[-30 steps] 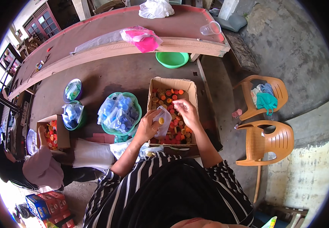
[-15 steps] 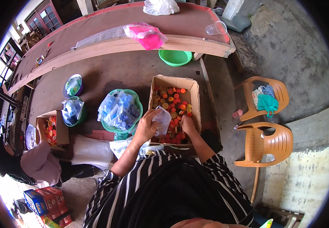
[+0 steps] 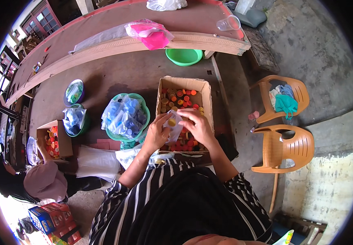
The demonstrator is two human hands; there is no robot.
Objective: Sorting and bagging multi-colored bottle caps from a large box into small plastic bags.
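Observation:
Over a cardboard box (image 3: pixel 205 87) of bottle caps (image 3: pixel 179 99), my left hand (image 3: pixel 157 132) pinches a small clear plastic bag (image 3: pixel 175 132) by its upper edge. A yellow cap (image 3: pixel 171 122) shows at the top of the bag. My right hand (image 3: pixel 199 127) is at the bag's mouth, fingers stretched towards it and somewhat apart. No cap can be made out between those fingers. The caps in the box are mostly red, orange and yellow, and both hands hide part of them.
Left of the box stands a green basin (image 3: pixel 147 107) with bagged blue caps. Flat plastic bags (image 3: pixel 96 162) lie nearer me. At far left a co-worker (image 3: pixel 45 179) reaches to a smaller box (image 3: pixel 65 139) of caps. A wooden ledge (image 3: pixel 209 44) crosses behind; plastic chairs (image 3: pixel 299 149) stand right.
My right hand has come up out of the caps and left to the bag's mouth. A yellow cap now shows in the bag. The whole view has shifted slightly.

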